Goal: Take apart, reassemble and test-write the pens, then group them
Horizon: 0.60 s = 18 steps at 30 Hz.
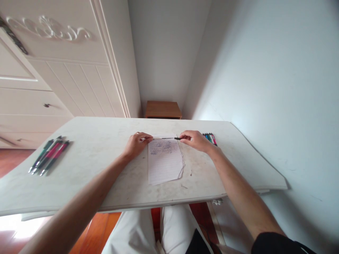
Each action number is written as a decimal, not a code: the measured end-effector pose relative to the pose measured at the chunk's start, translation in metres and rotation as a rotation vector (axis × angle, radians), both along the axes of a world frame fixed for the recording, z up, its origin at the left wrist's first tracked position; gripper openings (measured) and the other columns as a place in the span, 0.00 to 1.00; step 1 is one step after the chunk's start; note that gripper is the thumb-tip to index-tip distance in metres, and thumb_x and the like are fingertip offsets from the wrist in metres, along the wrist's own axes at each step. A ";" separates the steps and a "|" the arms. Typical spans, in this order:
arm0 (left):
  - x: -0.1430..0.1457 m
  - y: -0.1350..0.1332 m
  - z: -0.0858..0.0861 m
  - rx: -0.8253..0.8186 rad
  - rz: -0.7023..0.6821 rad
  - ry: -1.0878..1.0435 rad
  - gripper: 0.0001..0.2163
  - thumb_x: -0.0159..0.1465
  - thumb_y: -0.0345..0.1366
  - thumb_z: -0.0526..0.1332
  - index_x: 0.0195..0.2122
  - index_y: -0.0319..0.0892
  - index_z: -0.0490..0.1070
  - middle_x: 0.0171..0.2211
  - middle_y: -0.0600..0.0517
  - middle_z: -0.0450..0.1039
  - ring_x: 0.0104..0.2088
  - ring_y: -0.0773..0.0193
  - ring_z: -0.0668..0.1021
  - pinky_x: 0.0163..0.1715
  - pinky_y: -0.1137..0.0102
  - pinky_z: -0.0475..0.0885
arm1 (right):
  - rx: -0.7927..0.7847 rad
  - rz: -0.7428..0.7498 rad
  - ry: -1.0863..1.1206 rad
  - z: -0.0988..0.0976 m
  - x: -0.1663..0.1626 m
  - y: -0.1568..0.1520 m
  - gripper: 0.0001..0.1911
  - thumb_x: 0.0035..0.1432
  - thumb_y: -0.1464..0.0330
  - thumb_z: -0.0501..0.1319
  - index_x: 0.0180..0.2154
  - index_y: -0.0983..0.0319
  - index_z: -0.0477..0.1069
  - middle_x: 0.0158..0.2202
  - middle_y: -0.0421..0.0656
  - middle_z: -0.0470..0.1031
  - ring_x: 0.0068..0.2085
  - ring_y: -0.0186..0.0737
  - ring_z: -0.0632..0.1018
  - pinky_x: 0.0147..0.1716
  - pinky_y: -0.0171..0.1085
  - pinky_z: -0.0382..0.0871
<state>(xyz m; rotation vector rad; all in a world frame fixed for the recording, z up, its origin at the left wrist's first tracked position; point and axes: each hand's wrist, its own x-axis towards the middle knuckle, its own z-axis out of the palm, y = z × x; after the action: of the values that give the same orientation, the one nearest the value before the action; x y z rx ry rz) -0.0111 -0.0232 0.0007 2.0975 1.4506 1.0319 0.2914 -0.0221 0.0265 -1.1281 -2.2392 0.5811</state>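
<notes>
Over the top of a lined sheet of paper point(164, 167) with scribbles on it, my two hands face each other. My left hand point(138, 143) is closed in a pinch on one end of a thin pen refill point(167, 138). At its other end, my right hand point(194, 139) pinches a short black pen part point(177, 138), in line with the refill. Whether the two pieces are joined I cannot tell. The fingers hide the outer ends of both. Several small pens point(210, 138) lie just beyond my right hand.
Several retractable pens point(49, 155) in green, red and dark colours lie at the left of the white table point(119, 188). Small debris point(184, 186) dots the surface. A wooden box-like stand point(163, 109) stands behind, with a white cabinet left and a wall right.
</notes>
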 end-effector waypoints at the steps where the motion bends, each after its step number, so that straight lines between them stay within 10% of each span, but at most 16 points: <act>1: 0.000 0.000 0.000 0.001 -0.003 0.003 0.11 0.60 0.41 0.60 0.35 0.44 0.81 0.36 0.49 0.82 0.39 0.55 0.78 0.44 0.63 0.72 | 0.002 0.002 0.005 0.001 -0.001 -0.001 0.07 0.59 0.68 0.62 0.38 0.62 0.76 0.36 0.44 0.79 0.33 0.36 0.76 0.35 0.35 0.69; 18: 0.003 -0.004 0.001 0.021 -0.037 -0.017 0.11 0.60 0.43 0.60 0.33 0.45 0.81 0.36 0.49 0.82 0.40 0.55 0.79 0.46 0.62 0.73 | 0.128 0.049 -0.004 -0.003 -0.007 -0.001 0.07 0.61 0.70 0.61 0.39 0.61 0.77 0.38 0.45 0.78 0.37 0.38 0.77 0.38 0.37 0.71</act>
<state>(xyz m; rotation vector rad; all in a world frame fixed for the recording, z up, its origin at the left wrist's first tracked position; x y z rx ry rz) -0.0082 -0.0269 0.0014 2.1172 1.3937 1.0524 0.2839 -0.0229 0.0236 -1.0145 -2.2782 0.4475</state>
